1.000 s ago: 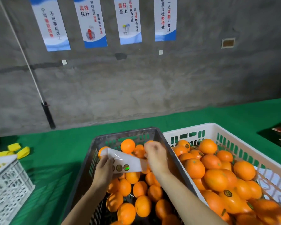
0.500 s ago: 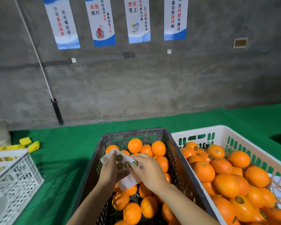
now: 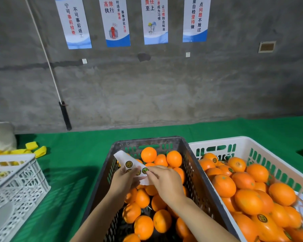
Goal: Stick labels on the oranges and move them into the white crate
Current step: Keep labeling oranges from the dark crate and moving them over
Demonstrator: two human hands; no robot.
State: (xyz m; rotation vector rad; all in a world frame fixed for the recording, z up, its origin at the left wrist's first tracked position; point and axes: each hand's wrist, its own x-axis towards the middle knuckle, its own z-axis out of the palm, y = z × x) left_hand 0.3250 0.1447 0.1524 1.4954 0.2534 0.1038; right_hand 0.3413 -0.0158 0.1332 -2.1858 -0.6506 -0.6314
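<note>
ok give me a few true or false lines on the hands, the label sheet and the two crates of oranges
1. The left hand holds the label sheet over the dark crate. True.
2. The right hand grips an orange. False: its fingers pinch a label on the sheet.
3. The white crate is empty. False: it holds many oranges, some labelled.
4. The white crate stands right of the dark crate. True.

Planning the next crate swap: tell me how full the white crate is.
Nearly full. Oranges pile close to the rim of the white crate, several bearing labels; its near end is out of frame.
</note>
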